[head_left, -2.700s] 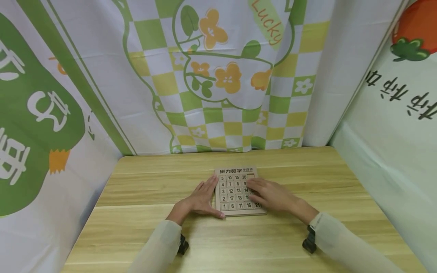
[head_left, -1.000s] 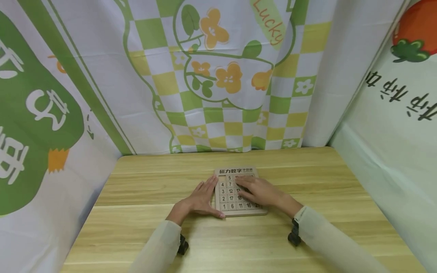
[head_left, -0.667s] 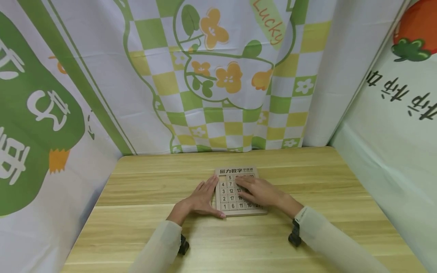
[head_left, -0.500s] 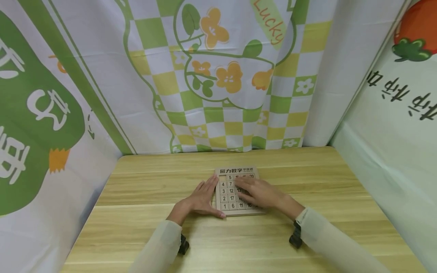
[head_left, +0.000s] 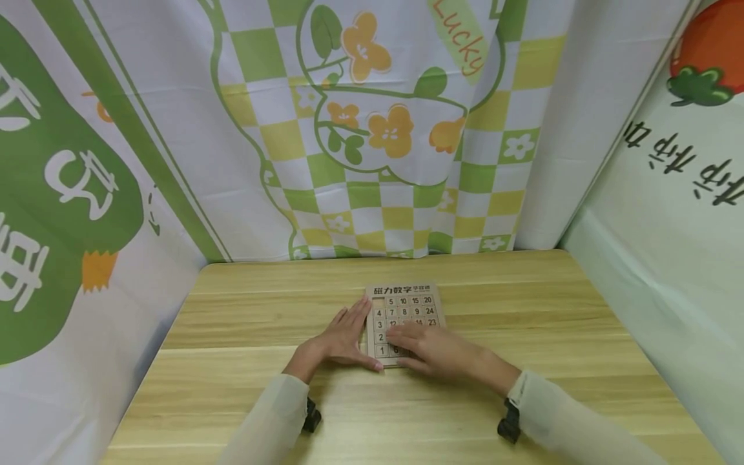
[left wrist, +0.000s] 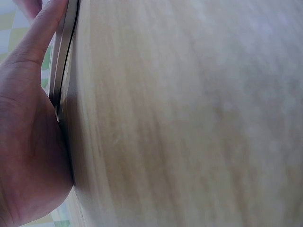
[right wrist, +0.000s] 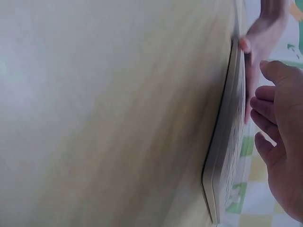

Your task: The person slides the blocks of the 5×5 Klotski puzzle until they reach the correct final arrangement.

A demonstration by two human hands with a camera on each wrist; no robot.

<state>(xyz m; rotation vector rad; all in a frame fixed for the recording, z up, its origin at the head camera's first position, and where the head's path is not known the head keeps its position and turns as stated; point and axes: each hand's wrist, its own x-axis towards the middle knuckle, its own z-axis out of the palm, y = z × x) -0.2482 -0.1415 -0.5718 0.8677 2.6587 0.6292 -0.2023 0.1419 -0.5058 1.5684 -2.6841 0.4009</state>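
Observation:
A wooden number slide puzzle [head_left: 410,306] lies flat on the table, with dark printed characters along its far edge. Its top-left slot is vacant; 5, 10, 15 and 20 follow in that row. My left hand [head_left: 343,337] rests spread against the puzzle's left side, fingertips at the upper edge and thumb at the near-left corner. Over the lower rows hovers my right hand [head_left: 437,350], hiding several tiles. In the right wrist view, this right hand [right wrist: 284,118] has slightly bent fingers, seemingly just above the board [right wrist: 225,142], holding nothing.
The wood-grain table [head_left: 244,303] extends around the puzzle on all sides. Behind it hangs a green and yellow checked curtain [head_left: 360,200], with printed white cloth at the left and right. Black wrist cameras [head_left: 509,423] sit below both sleeves.
Over the last seconds the top row shifted right, moving the vacant slot from top right to top left. Since half a second ago, my right hand has drawn toward the near rows. My left hand stays.

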